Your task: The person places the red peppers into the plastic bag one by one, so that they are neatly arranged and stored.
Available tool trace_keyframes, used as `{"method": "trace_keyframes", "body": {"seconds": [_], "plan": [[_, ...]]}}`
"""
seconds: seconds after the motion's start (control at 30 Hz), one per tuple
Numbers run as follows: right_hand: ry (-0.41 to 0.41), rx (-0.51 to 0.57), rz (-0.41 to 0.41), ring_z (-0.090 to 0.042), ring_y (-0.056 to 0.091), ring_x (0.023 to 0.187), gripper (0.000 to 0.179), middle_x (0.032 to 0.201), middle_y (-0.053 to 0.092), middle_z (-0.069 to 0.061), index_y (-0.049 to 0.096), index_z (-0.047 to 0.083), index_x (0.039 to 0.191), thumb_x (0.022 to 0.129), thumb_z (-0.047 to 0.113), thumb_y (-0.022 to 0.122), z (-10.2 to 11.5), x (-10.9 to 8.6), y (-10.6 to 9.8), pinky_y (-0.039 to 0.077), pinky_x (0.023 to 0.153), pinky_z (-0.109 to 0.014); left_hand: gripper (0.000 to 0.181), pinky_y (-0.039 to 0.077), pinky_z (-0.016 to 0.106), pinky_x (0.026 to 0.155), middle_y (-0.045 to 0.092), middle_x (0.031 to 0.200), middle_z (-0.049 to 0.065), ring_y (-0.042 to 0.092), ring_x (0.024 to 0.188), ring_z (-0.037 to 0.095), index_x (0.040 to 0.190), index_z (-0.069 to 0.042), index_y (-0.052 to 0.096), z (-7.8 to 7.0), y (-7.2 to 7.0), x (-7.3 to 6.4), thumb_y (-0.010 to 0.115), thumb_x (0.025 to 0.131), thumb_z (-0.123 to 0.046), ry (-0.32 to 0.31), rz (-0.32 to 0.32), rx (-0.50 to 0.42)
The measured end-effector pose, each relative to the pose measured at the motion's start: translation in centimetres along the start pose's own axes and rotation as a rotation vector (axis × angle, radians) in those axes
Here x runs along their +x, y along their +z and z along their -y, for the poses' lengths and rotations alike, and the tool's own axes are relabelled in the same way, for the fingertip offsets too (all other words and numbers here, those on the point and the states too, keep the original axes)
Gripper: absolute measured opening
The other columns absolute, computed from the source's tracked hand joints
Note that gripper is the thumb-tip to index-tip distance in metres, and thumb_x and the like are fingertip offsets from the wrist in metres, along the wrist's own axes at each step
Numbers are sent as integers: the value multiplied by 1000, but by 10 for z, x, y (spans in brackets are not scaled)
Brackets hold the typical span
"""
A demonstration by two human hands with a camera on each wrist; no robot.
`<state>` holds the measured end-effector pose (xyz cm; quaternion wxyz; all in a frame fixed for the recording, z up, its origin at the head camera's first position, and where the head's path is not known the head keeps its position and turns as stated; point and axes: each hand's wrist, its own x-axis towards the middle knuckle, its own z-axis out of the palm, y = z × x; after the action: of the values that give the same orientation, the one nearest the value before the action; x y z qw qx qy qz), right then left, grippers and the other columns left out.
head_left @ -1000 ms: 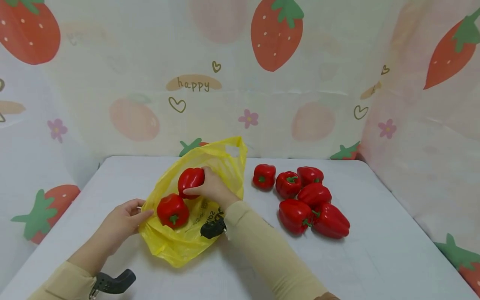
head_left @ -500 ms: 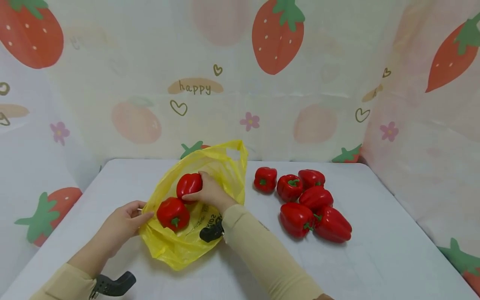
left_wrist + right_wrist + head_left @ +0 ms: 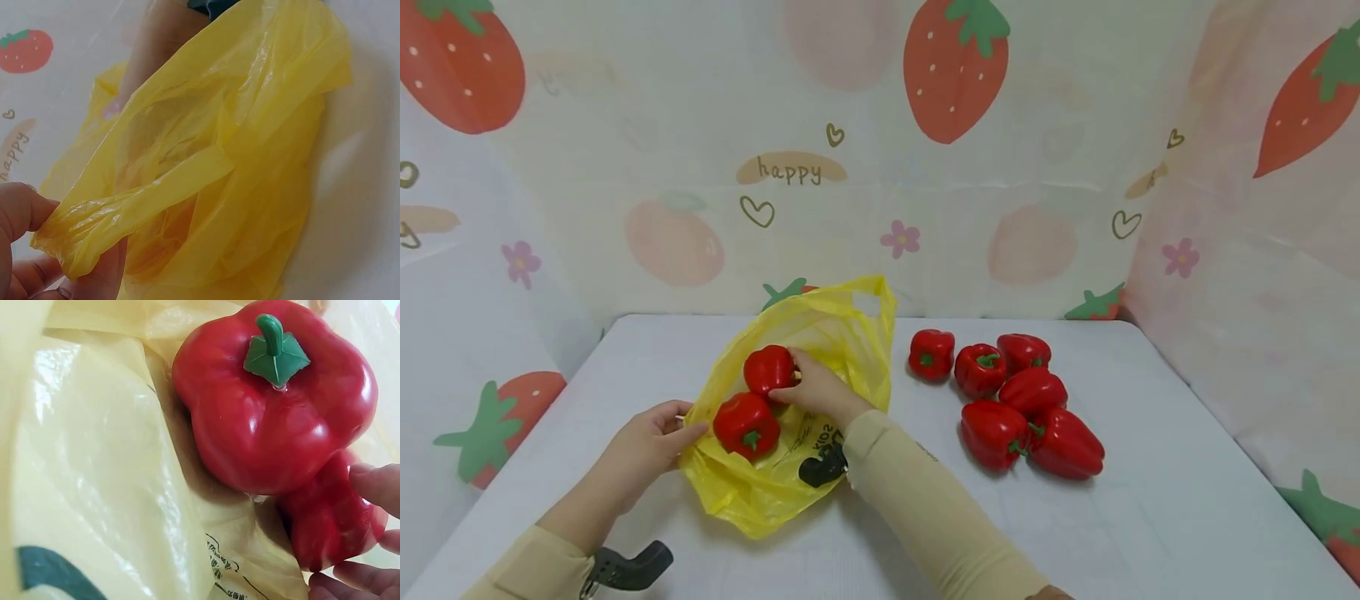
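In the head view, a yellow plastic bag [image 3: 850, 333] lies with its mouth facing the person. My left hand [image 3: 643, 442] pinches the left rim of the bag between thumb and fingers; the gathered plastic [image 3: 87, 231] shows in the left wrist view. Inside the bag a red bell pepper [image 3: 747, 425] with a green stem rests at the front. Just behind it sits a second red bell pepper [image 3: 767, 369], its lower part overlapped by the first. My right hand [image 3: 820, 383] reaches into the bag and holds this second pepper, thumb and fingertips at its right side.
To the right of the bag, several red bell peppers [image 3: 1033, 392] lie grouped on the white table [image 3: 1150, 517]. A strawberry-print curtain [image 3: 865, 208] hangs behind the table and along both sides. Each wrist carries a black camera mount [image 3: 632, 568].
The second pepper has shifted left within the bag, against the front pepper, and turned a little. My right hand has moved only slightly; my left hand keeps its hold on the rim.
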<state>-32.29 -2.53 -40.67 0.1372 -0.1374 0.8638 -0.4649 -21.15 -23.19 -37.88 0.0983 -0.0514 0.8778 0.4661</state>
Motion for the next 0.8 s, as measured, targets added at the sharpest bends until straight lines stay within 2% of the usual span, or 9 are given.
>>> {"method": "trace_keyframes", "body": {"seconds": [0.2,0.4,0.53,0.8], "plan": [[-1,-11,5,-17,46,120,69,133,48,3,30,26,142,83,32,67,1,-3,-3,40,99,-33,48,54,30,77,55,99,10,55,81,18,123,-3,47,-2,0,0,56,90,-37,2,-3,7],[-11,-83,31,-19,44,122,71,138,43,1,28,25,143,84,34,65,3,-8,-9,40,99,-33,49,54,31,78,56,101,11,55,82,18,123,-2,46,-2,1,-2,56,90,-37,-2,-3,14],[-32,-119,39,-21,45,122,68,138,43,-1,32,23,142,84,36,64,7,-11,-14,40,99,-34,49,54,31,77,55,99,10,55,82,18,123,-3,46,-2,1,-1,55,90,-37,3,-2,10],[-96,-96,74,-24,47,120,61,137,44,-3,39,21,137,84,35,65,17,-18,-31,43,96,-35,51,54,31,78,55,99,10,55,82,18,124,-3,46,-2,0,0,56,89,-39,7,2,21]]}}
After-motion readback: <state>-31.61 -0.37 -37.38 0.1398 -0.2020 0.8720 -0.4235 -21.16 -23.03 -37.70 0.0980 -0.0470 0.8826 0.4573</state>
